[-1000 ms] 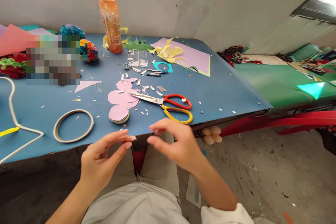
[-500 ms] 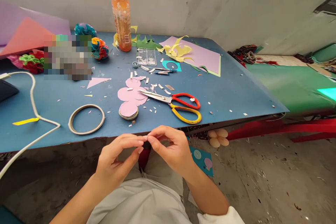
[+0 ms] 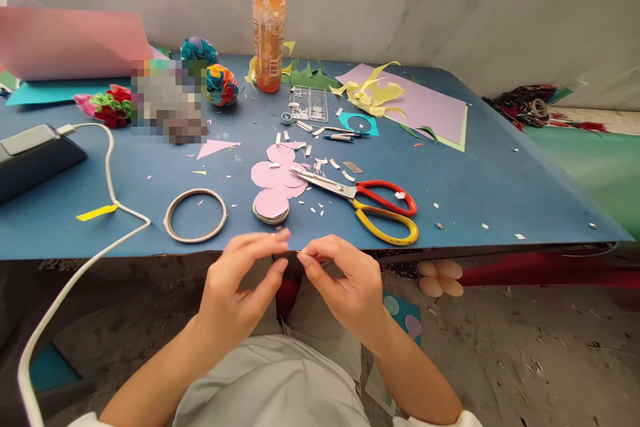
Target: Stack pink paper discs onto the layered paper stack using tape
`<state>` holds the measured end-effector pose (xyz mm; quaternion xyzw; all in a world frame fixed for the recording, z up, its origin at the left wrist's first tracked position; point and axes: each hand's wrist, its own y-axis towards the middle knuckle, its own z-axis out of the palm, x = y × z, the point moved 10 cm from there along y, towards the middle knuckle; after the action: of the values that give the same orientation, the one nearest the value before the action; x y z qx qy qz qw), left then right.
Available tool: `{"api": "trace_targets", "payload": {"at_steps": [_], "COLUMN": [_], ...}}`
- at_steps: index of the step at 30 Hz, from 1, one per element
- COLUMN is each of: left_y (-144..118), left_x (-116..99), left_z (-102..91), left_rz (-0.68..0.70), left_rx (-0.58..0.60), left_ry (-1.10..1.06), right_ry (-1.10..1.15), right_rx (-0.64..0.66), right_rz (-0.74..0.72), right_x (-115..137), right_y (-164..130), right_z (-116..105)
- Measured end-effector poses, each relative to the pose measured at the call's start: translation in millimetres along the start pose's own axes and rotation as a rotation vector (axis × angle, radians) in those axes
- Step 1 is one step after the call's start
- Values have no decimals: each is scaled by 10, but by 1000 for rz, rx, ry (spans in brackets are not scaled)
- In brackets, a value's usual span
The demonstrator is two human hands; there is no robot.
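My left hand and my right hand are held close together just below the front edge of the blue table, over my lap. The right thumb and forefinger pinch a tiny pale scrap. The left fingertips are a finger's width from it; whether they grip anything is unclear. Nearest on the table are a small tape roll under a pink flower cut-out, and red-and-yellow scissors lying shut.
A thin ring lies left of the roll. A white cable runs to a black device. An orange bottle, paper balls, a purple sheet and several paper scraps sit farther back.
My hands came together from apart, met at the fingertips, then parted slightly. The view has swung left, showing more of the table's left side and the black device.
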<state>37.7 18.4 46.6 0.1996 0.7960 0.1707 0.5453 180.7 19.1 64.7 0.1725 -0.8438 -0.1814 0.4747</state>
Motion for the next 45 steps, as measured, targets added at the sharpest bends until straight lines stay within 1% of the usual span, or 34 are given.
{"api": "trace_targets", "payload": {"at_steps": [2,3,4,6,8,9,12,14,19,22,26,30,35,39,42,45], "left_y": [151,239,333,498,597,628,680,701,740,744,733,715,709,705,705,709], "left_x": [-66,-67,-31,116,245,291,379,423,548,615,663,687,697,703,703,692], "left_z": [-88,-88,-48,81,158,167,135,120,142,159,174,185,174,174,176,180], "left_rz": [116,151,159,120,77,60,10,-27,-129,-175,-219,-264,-278,-284,-287,-277], "left_rx": [-85,-91,-54,86,182,201,206,220,281,294,305,336,337,337,338,336], "left_ry": [169,248,314,392,397,384,311,263,164,116,65,30,23,18,24,33], "right_ry": [-3,2,5,1,-19,-28,-33,-22,-16,-38,-115,-221,-249,-245,-215,-155], "right_rx": [-12,-5,18,102,216,275,407,443,486,498,485,442,423,464,524,595], "right_rz": [10,37,70,126,164,177,198,214,261,270,257,209,217,272,310,314], "right_x": [-23,-66,-122,-242,-356,-405,-500,-534,-587,-598,-555,-460,-437,-475,-524,-566], "right_y": [59,109,169,303,417,456,504,506,483,485,517,560,579,611,627,619], "right_z": [-33,-42,-38,4,81,126,247,305,451,510,514,484,495,511,531,560]}}
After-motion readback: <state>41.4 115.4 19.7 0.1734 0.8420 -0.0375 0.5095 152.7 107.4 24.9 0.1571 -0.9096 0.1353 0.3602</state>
